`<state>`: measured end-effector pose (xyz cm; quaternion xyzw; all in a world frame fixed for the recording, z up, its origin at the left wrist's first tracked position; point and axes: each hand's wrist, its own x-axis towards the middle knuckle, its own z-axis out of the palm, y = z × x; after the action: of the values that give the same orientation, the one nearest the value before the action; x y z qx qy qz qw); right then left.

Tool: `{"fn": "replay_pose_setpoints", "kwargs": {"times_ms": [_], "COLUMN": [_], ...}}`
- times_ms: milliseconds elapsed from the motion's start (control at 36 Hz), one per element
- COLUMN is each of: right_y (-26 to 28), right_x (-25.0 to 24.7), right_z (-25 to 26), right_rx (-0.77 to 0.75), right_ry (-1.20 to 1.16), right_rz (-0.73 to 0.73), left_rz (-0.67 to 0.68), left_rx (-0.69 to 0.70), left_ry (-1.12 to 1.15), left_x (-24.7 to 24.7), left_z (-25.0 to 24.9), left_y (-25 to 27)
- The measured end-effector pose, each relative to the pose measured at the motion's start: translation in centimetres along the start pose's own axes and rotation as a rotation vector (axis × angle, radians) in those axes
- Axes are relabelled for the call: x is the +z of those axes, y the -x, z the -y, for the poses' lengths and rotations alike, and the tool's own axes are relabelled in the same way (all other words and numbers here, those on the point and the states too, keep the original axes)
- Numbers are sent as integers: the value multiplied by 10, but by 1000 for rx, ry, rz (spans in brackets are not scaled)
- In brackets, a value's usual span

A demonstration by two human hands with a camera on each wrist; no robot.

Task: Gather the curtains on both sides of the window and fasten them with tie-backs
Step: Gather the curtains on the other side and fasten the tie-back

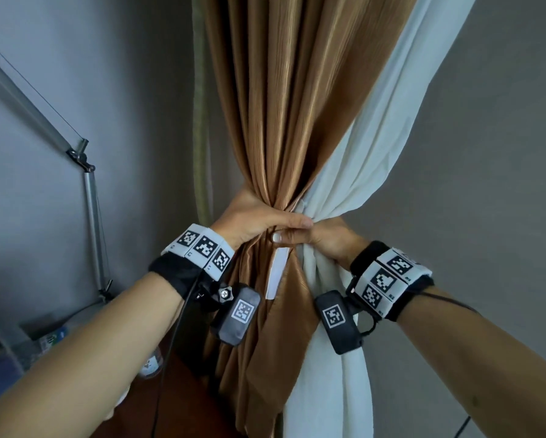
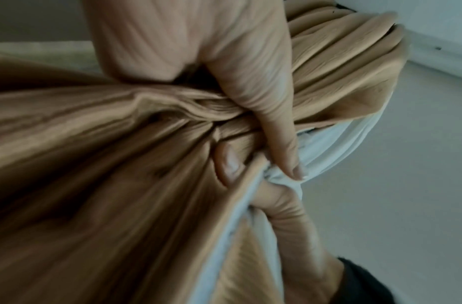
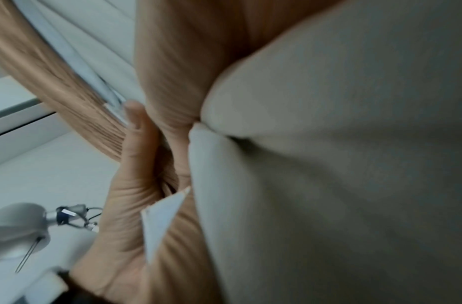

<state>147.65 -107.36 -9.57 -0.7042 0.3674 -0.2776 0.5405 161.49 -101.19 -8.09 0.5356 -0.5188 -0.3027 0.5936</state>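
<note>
Head view: at frame centre, the left hand and right hand clasp a brown curtain and white curtain bunched together; a white strip hangs below the thumbs, a lamp arm at left. Left wrist view: fingers dig into brown folds. Right wrist view: blurred; a thumb presses the cloth at centre left.

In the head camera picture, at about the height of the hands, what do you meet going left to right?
Metal lamp arm → left hand gripping the brown curtain → white curtain → right hand → bare grey wall.
</note>
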Motion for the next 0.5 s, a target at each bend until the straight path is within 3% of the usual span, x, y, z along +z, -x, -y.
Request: {"fn": "replay_pose_setpoints", "kwargs": {"times_ms": [167,278,361,417,500], "right_y": [10,17,14,13,11], "right_x": [-11,-12,-6,-3,-4], "right_z": [2,1,-12,-19,-19], "right_rx": [-40,-120,-220,-235,-214], "right_ry": [65,76,78,70,82], "right_rz": [136,75,-51,-123,-110], "left_rz": [-1,-54,-158,-233,-284], "left_rx": [-59,-35,-15,6,-3], "left_ry": [-36,-83,-20,-94,-165], "left_x": [6,25,42,49,50], "left_z": [4,2,3,7,11], "left_y": [7,16,19,14,6]}}
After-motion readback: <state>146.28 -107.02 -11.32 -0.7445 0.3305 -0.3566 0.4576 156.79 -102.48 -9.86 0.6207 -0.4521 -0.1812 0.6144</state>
